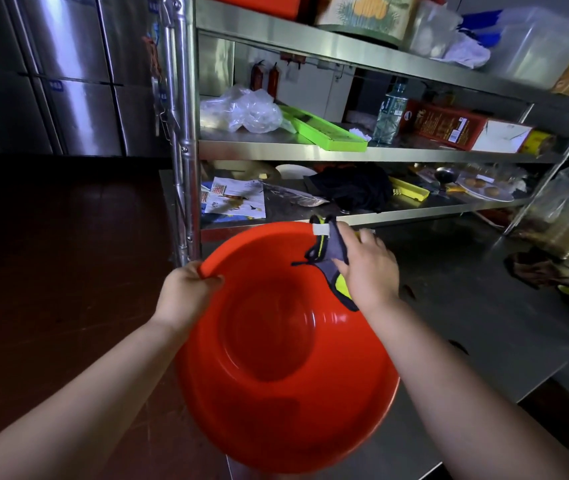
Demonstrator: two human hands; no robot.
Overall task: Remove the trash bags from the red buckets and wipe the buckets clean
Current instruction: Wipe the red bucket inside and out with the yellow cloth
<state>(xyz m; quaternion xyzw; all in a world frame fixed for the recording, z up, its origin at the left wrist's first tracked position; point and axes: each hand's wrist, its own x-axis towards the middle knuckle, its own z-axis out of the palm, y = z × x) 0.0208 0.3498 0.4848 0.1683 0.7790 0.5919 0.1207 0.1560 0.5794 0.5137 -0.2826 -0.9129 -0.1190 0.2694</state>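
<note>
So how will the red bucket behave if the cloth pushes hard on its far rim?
The red bucket probably tilts: only the left hand grips its rim. Its glossy wall looks slippery, so the cloth in the right hand may slide. It seems light, being empty.

Both bare arms reached forward. The left hand (186,292) sat at about nine o'clock, fingers and thumb curled tight in a pinch. The right hand (369,268) sat at about two o'clock, fingers curled in a grip.

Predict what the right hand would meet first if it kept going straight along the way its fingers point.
Probably the far rim of the red bucket, then the steel shelf edge behind; the right hand presses a cloth there. Depth is uncertain.
</note>
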